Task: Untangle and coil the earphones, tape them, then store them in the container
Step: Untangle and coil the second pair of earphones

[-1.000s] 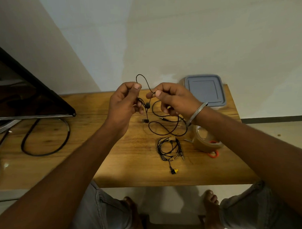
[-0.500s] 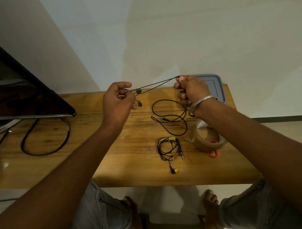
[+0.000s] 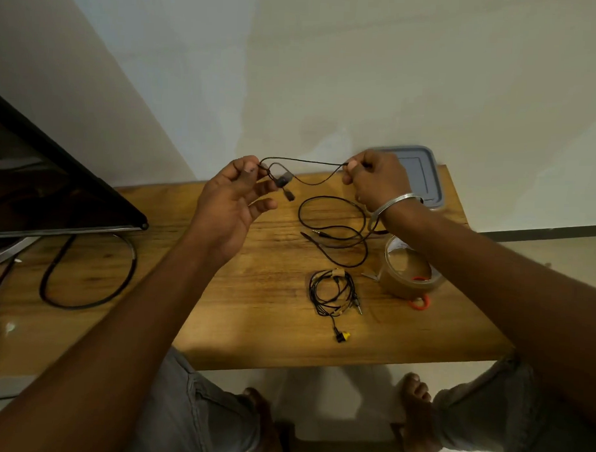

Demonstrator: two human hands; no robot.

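The left hand (image 3: 230, 203) and the right hand (image 3: 376, 181) hold the thin black wired earphones (image 3: 305, 161) up above the wooden counter (image 3: 253, 319). They draw a stretch of cord out between them, probably so that crossings show and the strands can be pulled free. The left hand's fingers (image 3: 248, 170) pinch the cord between thumb and forefinger just by the earbuds (image 3: 283, 180), and the other fingers are loosely spread. The right hand's fingers (image 3: 352, 165) are curled and pinch the cord's far end. The rest of the cord trails down in loose loops onto the counter, where its jack plug (image 3: 318, 231) lies. This suggests the untangling is nearly done and the coiling not yet begun.

The roll of brown packing tape (image 3: 392, 283) sits near the right forearm, within easy reach for the taping step. The clear plastic container with a grey lid (image 3: 423, 169) stands at the back against the wall, closed.

By count there are two earphone sets. One is in the hands, and a second black earphone set (image 3: 333, 291) lies on the counter already coiled and bound with a tan strip. Two earbuds dangle, and there is one tape roll, one container and one orange ring (image 3: 419, 302) beside the roll.
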